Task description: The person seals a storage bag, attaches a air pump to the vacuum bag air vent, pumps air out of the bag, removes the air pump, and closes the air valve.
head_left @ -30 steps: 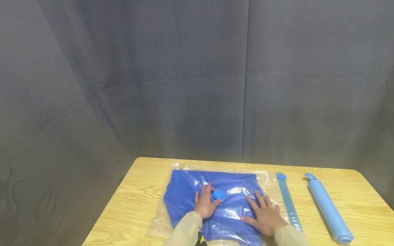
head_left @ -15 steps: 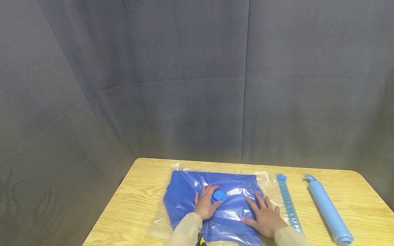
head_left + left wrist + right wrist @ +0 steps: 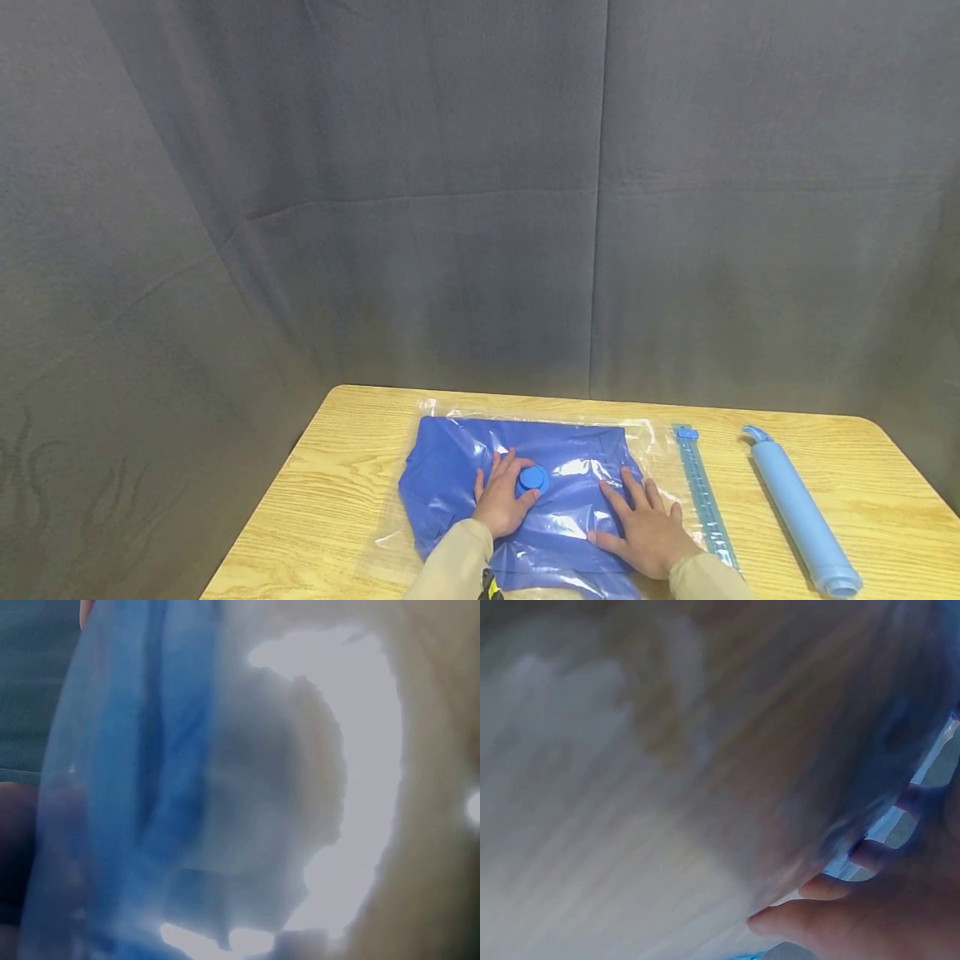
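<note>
A clear plastic vacuum storage bag (image 3: 390,542) lies flat with folded blue cloth (image 3: 450,450) inside it. On its upper face sits a round blue valve cap (image 3: 533,477). My left hand (image 3: 501,504) holds this cap between thumb and forefinger, its other fingers resting on the plastic. To the right, my right hand (image 3: 651,533) rests with spread fingers on the bag. The left wrist view is filled by blurred, shiny plastic (image 3: 67,750) and blue cloth; a bit of a finger shows at its left edge. In the right wrist view, fingers (image 3: 817,919) touch the plastic.
A teal zip strip with a blue slider (image 3: 687,432) runs along the bag's right end. Right of it, a light-blue hand pump (image 3: 802,508) lies on the wooden table (image 3: 300,492). A grey curtain (image 3: 450,250) hangs behind.
The left forefinger has curled further round the far side of the valve cap. My right hand, the bag and the pump stay in place.
</note>
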A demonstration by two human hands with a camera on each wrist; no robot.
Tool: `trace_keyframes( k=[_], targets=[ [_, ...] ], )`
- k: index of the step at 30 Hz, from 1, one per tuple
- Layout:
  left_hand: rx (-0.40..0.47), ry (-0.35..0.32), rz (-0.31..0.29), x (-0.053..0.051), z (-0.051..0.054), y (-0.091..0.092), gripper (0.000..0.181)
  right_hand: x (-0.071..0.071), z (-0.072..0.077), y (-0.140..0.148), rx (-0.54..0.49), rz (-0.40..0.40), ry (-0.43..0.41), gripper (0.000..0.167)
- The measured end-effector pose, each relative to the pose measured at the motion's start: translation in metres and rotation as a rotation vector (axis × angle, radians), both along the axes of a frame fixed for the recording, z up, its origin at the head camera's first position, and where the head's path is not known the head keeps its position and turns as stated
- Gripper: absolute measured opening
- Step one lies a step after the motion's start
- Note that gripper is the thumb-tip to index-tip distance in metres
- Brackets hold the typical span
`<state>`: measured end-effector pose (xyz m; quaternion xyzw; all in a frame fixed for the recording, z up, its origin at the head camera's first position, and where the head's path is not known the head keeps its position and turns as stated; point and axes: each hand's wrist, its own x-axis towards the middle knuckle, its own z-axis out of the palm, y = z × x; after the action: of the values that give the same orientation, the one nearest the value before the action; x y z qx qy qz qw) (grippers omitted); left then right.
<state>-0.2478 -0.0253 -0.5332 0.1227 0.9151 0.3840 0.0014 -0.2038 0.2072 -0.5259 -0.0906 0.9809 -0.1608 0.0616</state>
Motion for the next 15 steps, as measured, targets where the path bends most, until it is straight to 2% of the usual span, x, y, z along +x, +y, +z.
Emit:
trace_keyframes(
  k=[15],
  targets=[
    [0.047, -0.01, 0.028, 0.0012, 0.0038, 0.0008, 0.037, 0.0039, 0.0038, -0.0016, -0.015, -0.001, 0.014, 0.086]
  ],
)
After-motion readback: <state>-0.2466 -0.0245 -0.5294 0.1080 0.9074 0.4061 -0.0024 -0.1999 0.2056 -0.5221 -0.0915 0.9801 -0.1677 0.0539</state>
